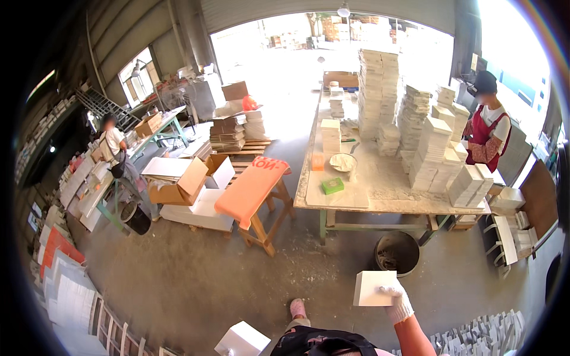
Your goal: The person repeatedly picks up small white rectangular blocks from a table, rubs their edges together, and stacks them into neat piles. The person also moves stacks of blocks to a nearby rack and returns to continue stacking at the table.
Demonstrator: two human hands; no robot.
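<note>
My right hand [399, 301], in a white glove, is closed on a white block [373, 289], its thumb lying across the top face. The block is held above the floor, just in front of a black bucket [397, 254]. At the lower edge, on my left side, a second white block [242, 340] is held tilted in the air. It hides nearly all of my left hand, with only a pale bit showing at the bottom edge. Whether each block is one solid piece or several thin ones pressed together, I cannot tell.
Ahead stands a dusty worktable [380, 199] with tall stacks of white pieces [371, 89], a bowl [343, 162] and a green box [332, 186]. An orange-covered wooden stand [254, 193] is left of it. Co-workers stand right [490, 127] and left [114, 145]. White pieces [481, 335] lie at lower right.
</note>
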